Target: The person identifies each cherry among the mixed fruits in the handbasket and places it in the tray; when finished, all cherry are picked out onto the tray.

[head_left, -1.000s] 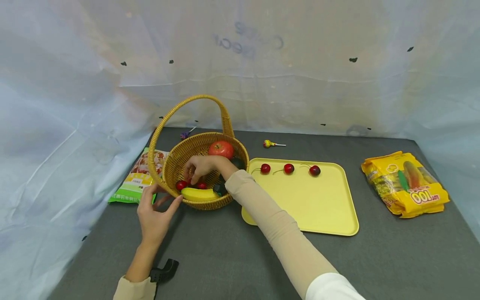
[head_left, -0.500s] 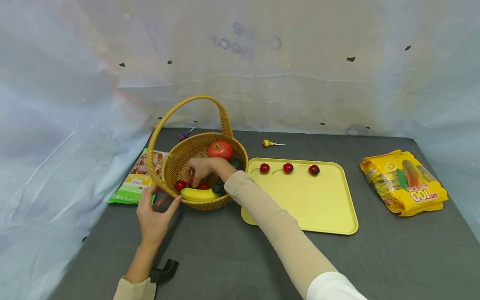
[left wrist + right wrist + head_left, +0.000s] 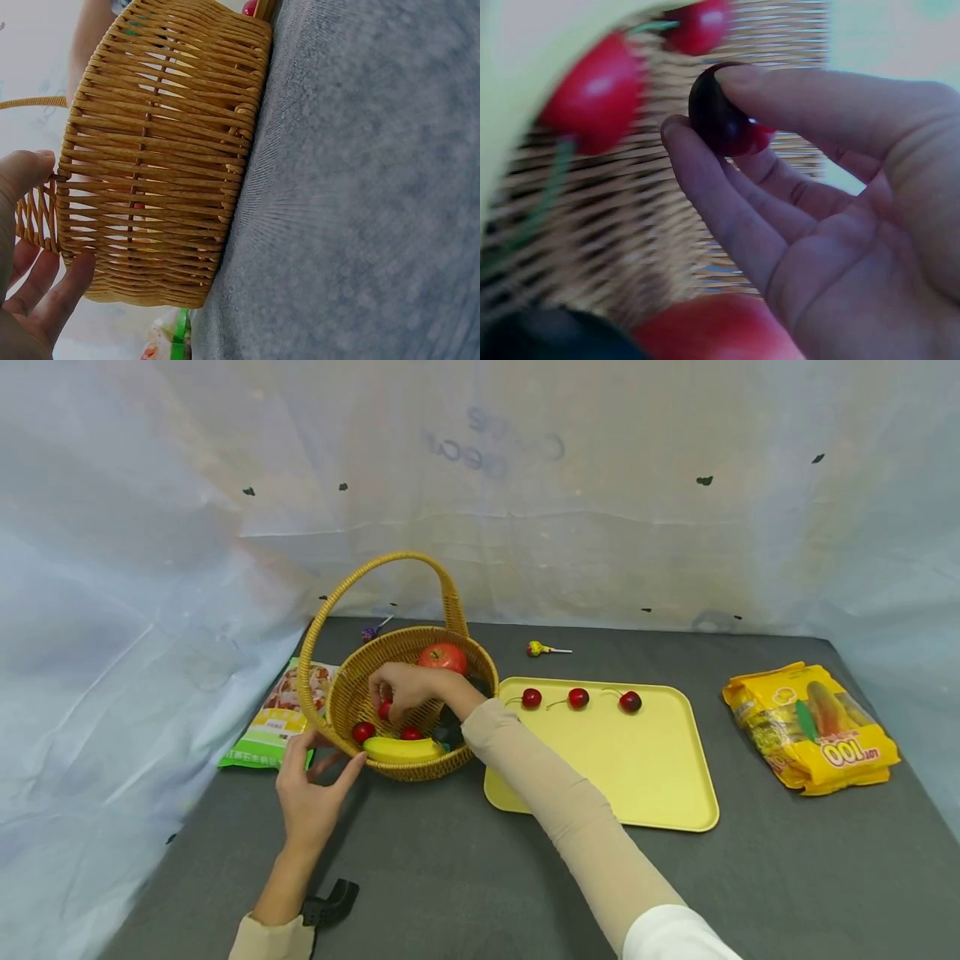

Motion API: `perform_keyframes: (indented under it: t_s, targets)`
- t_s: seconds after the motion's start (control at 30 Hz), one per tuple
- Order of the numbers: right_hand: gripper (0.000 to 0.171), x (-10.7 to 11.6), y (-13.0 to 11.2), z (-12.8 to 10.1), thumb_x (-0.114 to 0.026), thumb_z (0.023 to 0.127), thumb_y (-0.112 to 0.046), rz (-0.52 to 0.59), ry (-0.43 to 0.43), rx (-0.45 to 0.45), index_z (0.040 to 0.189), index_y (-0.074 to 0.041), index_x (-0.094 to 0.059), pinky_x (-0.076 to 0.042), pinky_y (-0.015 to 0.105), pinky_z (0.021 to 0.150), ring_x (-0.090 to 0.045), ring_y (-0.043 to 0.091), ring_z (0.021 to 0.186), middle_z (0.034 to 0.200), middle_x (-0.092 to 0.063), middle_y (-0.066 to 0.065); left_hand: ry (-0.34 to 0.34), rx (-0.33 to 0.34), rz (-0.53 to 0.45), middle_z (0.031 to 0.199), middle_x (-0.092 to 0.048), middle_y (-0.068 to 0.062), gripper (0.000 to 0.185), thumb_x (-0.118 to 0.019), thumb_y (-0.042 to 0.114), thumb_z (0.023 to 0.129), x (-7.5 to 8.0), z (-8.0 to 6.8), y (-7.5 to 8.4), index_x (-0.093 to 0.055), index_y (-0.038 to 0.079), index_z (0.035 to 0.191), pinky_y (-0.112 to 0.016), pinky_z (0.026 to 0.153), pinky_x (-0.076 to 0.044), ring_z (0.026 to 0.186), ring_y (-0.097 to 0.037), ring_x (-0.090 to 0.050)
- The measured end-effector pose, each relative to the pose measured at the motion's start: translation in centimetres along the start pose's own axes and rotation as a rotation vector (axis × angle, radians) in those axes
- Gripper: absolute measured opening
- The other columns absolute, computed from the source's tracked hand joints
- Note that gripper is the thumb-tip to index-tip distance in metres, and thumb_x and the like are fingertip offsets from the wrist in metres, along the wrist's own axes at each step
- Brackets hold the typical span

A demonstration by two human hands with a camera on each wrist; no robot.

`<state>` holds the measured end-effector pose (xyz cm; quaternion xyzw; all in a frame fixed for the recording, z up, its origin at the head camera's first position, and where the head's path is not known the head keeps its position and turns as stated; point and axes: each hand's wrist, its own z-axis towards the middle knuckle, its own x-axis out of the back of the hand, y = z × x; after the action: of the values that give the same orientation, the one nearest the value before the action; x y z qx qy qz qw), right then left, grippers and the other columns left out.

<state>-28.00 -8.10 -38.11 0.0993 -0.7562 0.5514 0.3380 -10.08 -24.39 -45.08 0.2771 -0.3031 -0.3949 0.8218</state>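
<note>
Nearest us, our left hand (image 3: 307, 797) rests with fingers spread and mostly straight against the ribbed outer wall of the woven wicker basket (image 3: 352, 689), which stands on the dark grey felt-like counter (image 3: 450, 877). Inside the basket, above a smooth yellow banana (image 3: 401, 748), our right hand (image 3: 405, 687) pinches a glossy round red cherry (image 3: 385, 710) between thumb and fingertips. Beyond lie a tomato (image 3: 442, 657), a flat yellow tray (image 3: 645, 777) with three cherries, and a crinkly yellow packet (image 3: 813, 727) printed "100".
</note>
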Motion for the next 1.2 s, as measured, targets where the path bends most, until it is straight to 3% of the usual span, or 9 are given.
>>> perform_keyframes:
  t_s: [0.13, 0.23, 0.43, 0.53, 0.63, 0.73, 0.83, 1.0, 1.2]
  targets:
    - [0.018, 1.8, -0.4, -3.0, -0.067, 0.093, -0.002, 0.002, 0.097, 0.171, 0.111, 0.002, -0.065, -0.053, 0.028, 0.077, -0.058, 0.021, 0.094, 0.106, -0.063, 0.010, 0.000, -0.009, 0.010, 0.105, -0.057, -0.008, 0.063, -0.083, -0.019, 0.065, 0.0, 0.4, 2.1, -0.061, -0.011, 0.123, -0.017, 0.080, -0.058, 0.100, -0.013, -0.056]
    - [0.020, 3.0, -0.2, -6.7, -0.063, 0.096, -0.004, 0.045, 0.172, 0.233, 0.116, 0.001, -0.063, -0.057, 0.034, 0.078, -0.062, 0.024, 0.090, 0.109, -0.063, 0.010, 0.002, -0.028, 0.004, 0.104, -0.057, -0.014, 0.063, -0.081, -0.023, 0.064, 0.0, 0.8, 3.6, -0.060, -0.014, 0.122, -0.018, 0.080, -0.058, 0.100, -0.010, -0.056]
    - [0.035, 3.4, 2.8, -15.2, -0.069, 0.092, 0.001, 0.230, 0.331, 0.201, 0.124, 0.004, -0.056, -0.061, 0.046, 0.069, -0.065, 0.036, 0.077, 0.116, -0.059, 0.017, 0.000, -0.037, -0.011, 0.103, -0.056, -0.018, 0.064, -0.081, -0.024, 0.064, -0.1, 0.7, 3.6, -0.059, -0.013, 0.123, -0.018, 0.080, -0.058, 0.100, -0.009, -0.055]
    - [0.029, 2.7, 4.9, -18.9, -0.071, 0.090, 0.001, 0.271, 0.400, 0.159, 0.117, 0.003, -0.061, -0.061, 0.044, 0.070, -0.065, 0.037, 0.081, 0.114, -0.059, 0.016, 0.003, -0.034, -0.013, 0.103, -0.056, -0.017, 0.063, -0.080, -0.024, 0.064, -0.1, 0.7, 3.6, -0.060, -0.013, 0.123, -0.018, 0.080, -0.058, 0.100, -0.009, -0.056]
    - [0.025, 1.6, 7.0, -21.4, -0.067, 0.093, 0.003, 0.291, 0.416, 0.121, 0.118, 0.006, -0.062, -0.062, 0.044, 0.075, -0.066, 0.041, 0.089, 0.114, -0.059, 0.020, 0.006, -0.030, -0.019, 0.104, -0.056, -0.016, 0.063, -0.080, -0.024, 0.065, 0.0, 0.8, 3.6, -0.060, -0.013, 0.123, -0.019, 0.080, -0.059, 0.100, -0.009, -0.056]
    - [0.026, 0.5, 8.6, -22.6, -0.063, 0.096, 0.002, 0.243, 0.384, 0.075, 0.121, 0.008, -0.062, -0.061, 0.044, 0.078, -0.066, 0.042, 0.091, 0.117, -0.061, 0.022, 0.009, -0.026, -0.024, 0.104, -0.056, -0.014, 0.063, -0.080, -0.023, 0.065, 0.2, 0.8, 3.6, -0.060, -0.012, 0.124, -0.018, 0.080, -0.058, 0.101, -0.010, -0.056]
    - [0.030, -0.4, 9.3, -22.9, -0.065, 0.096, -0.002, 0.225, 0.333, 0.020, 0.124, 0.008, -0.062, -0.061, 0.044, 0.071, -0.067, 0.042, 0.083, 0.119, -0.061, 0.023, 0.010, -0.024, -0.026, 0.105, -0.056, -0.013, 0.064, -0.079, -0.024, 0.065, 0.3, 0.8, 3.6, -0.060, -0.012, 0.125, -0.018, 0.081, -0.058, 0.101, -0.010, -0.056]
    - [0.033, -1.1, 9.9, -22.1, -0.072, 0.091, -0.004, 0.210, 0.309, -0.027, 0.122, 0.005, -0.064, -0.056, 0.033, 0.060, -0.064, 0.036, 0.070, 0.113, -0.064, 0.017, 0.008, -0.030, -0.029, 0.105, -0.057, -0.013, 0.065, -0.079, -0.024, 0.066, 0.2, 0.8, 3.7, -0.060, -0.011, 0.126, -0.019, 0.081, -0.058, 0.101, -0.011, -0.056]
    - [0.025, -1.9, 10.3, -21.1, -0.076, 0.088, -0.005, 0.100, 0.321, -0.032, 0.112, -0.001, -0.068, -0.056, 0.029, 0.069, -0.063, 0.021, 0.077, 0.102, -0.066, 0.007, 0.005, -0.031, -0.032, 0.105, -0.056, -0.015, 0.065, -0.079, -0.024, 0.065, 0.1, 0.8, 3.6, -0.060, -0.011, 0.126, -0.018, 0.081, -0.058, 0.101, -0.011, -0.056]
